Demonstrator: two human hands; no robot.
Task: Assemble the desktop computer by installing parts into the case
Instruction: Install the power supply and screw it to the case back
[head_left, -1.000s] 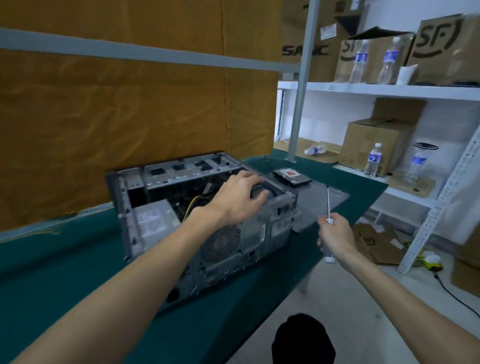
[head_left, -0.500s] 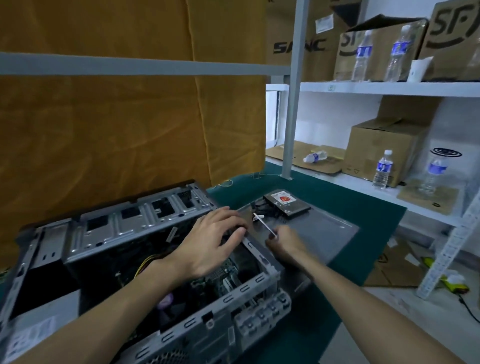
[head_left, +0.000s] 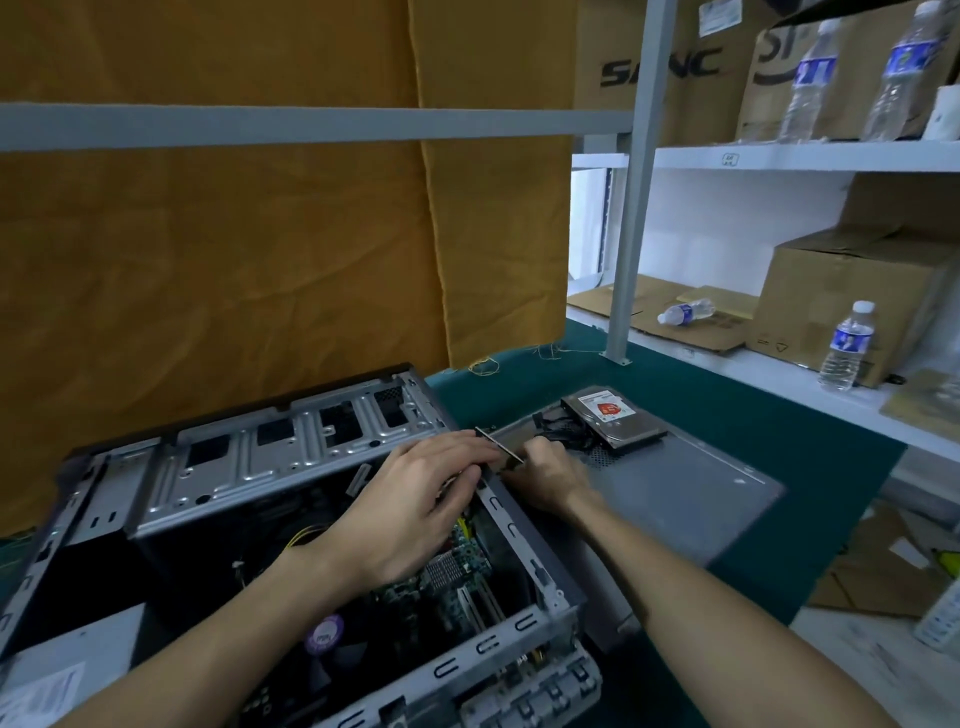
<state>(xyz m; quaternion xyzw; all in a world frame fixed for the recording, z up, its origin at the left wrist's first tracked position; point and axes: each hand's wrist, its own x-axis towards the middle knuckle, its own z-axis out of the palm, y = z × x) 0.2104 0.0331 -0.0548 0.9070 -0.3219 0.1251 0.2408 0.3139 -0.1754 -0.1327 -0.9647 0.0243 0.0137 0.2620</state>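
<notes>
1 head view, close, facing forward-down over open case (head_left: 322, 467).

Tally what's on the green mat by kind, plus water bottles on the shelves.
Computer case: 1
Side panel: 1
Hard drive: 1
Screwdriver: 1
Water bottles: 4
Total: 8

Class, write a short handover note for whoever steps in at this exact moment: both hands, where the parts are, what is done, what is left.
Left hand: open, fingers resting on the case top edge, above the motherboard.
Right hand: grips a screwdriver just outside that edge.
Hard drive: not installed, lying on the side panel right of the case.
Done: motherboard in the case.
Left: fit the drive, close the panel.
</notes>
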